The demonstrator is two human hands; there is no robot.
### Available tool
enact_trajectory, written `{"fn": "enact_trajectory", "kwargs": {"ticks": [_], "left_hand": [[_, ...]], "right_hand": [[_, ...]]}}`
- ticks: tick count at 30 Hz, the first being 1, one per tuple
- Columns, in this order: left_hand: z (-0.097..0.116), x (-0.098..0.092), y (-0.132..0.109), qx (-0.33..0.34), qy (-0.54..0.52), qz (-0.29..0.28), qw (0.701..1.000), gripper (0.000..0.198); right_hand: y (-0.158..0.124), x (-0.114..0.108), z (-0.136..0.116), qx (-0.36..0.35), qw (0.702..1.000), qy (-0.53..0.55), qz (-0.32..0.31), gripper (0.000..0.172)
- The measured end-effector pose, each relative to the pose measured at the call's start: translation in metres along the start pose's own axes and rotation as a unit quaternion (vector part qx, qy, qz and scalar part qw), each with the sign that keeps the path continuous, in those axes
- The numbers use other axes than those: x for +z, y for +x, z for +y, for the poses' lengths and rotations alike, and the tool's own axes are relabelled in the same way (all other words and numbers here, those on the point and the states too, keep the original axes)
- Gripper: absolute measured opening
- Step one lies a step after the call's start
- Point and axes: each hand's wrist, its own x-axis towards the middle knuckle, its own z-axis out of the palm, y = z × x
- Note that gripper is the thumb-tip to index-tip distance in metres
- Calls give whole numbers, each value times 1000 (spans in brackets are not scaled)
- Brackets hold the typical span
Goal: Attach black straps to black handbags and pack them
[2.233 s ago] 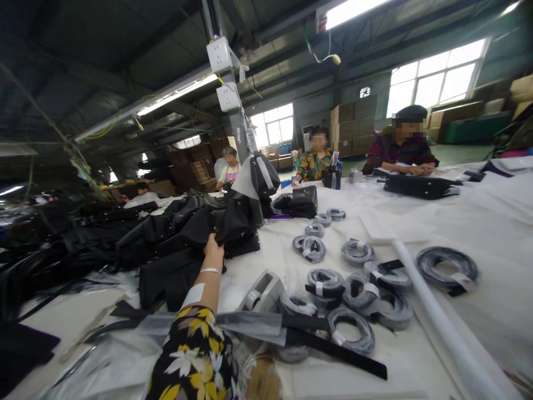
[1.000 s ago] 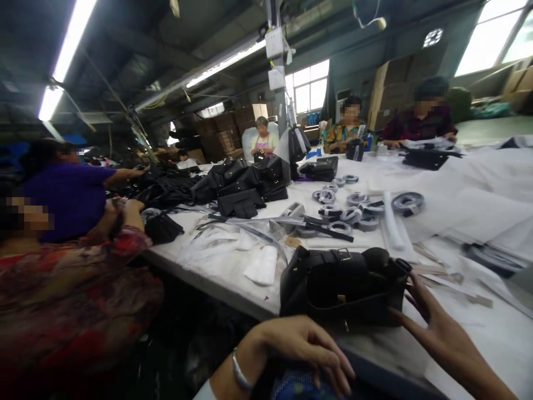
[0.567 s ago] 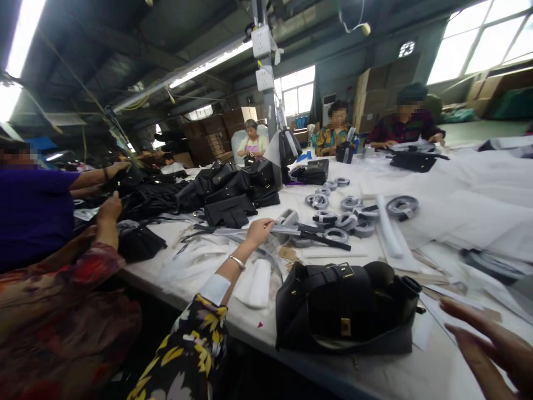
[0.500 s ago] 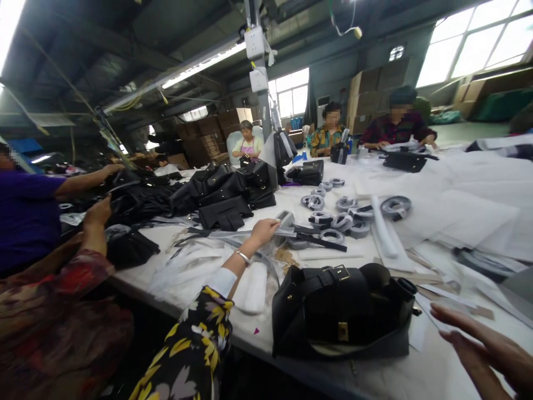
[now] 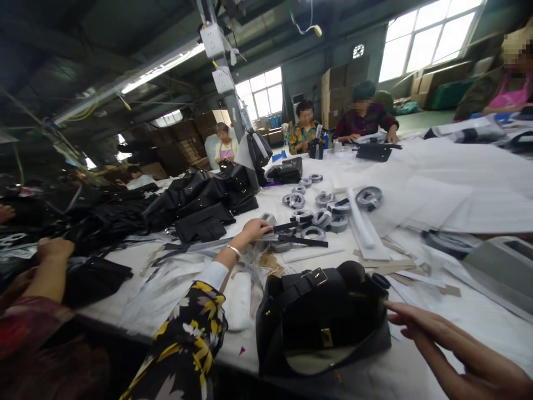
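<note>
A black handbag (image 5: 322, 316) with gold-coloured hardware stands in front of me at the table's edge, its top gaping toward me. My right hand (image 5: 453, 347) is open, fingers stretched out, the tips at the bag's right side; whether they touch it I cannot tell. Beyond the bag, my left hand (image 5: 255, 229) reaches across with fingers closed at the end of a black strap (image 5: 285, 226). A second black strap (image 5: 303, 241) lies just below that one. Clear plastic wrap (image 5: 200, 258) trails left of my wrist.
Wrapped strap coils (image 5: 322, 216) lie past my left hand. A pile of black bags (image 5: 200, 194) is at the left, near a co-worker's hand (image 5: 56, 247). White foam sheets (image 5: 441, 189) cover the right side. A grey device (image 5: 502, 272) stands at the right edge.
The view has turned to the right. My right hand has moved left, up to the bag's side. My left hand has moved slightly farther along the straps, whose ends now lie more apart.
</note>
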Motion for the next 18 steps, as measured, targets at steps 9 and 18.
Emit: {"fn": "enact_trajectory", "kwargs": {"ticks": [9,18], "left_hand": [[51,-60,-88,48,-100,12,994,46],[109,-85,-196,19,-194,-54,979,41]], "right_hand": [[19,-9,-61,101,976,193,-28,34],[18,2,-100,178,866,388,-260,56]]}}
